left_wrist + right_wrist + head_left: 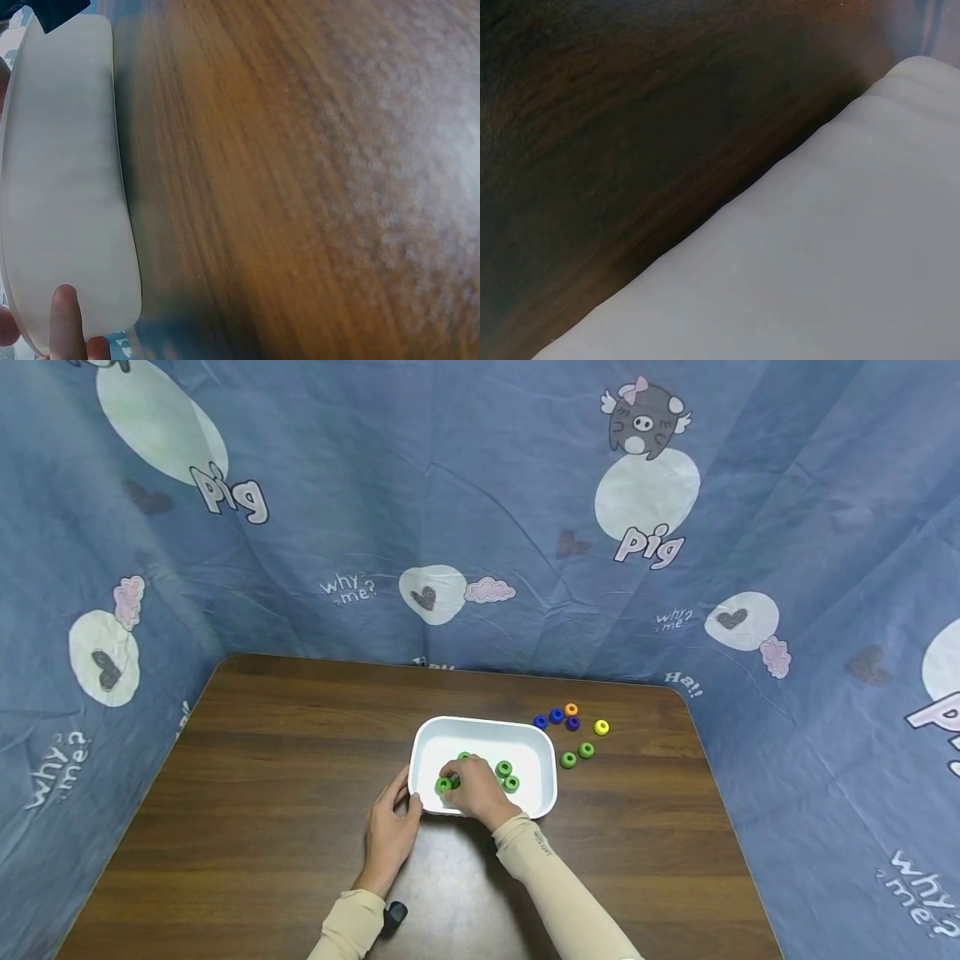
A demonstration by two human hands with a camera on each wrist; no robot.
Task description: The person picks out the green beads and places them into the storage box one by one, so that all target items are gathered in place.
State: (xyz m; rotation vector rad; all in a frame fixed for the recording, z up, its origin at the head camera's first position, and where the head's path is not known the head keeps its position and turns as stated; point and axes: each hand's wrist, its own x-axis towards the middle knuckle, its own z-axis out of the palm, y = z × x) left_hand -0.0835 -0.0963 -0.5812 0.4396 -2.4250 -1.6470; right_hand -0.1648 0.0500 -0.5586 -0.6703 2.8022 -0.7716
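Observation:
A white tray (480,723) with rounded corners holds several green beads, among them one bead (504,768) right of centre and another (443,785) near the left end. Reaching over the front rim, my right hand (477,789) pinches a green bead (455,782), partly hidden by the fingers. My left hand (392,833) grips the tray's front left corner, its thumb and fingers on either side. In the left wrist view a fingertip (66,304) lies against the tray's outer wall (67,172). Only the pale tray wall (817,240) and dark wood show in the right wrist view.
Right of the tray lie two green beads (568,761) and a yellow bead (602,727). Behind its back right corner are blue beads (557,716), a purple bead (573,724) and an orange bead (572,709). A patterned blue cloth (465,510) hangs behind the wooden table (285,760).

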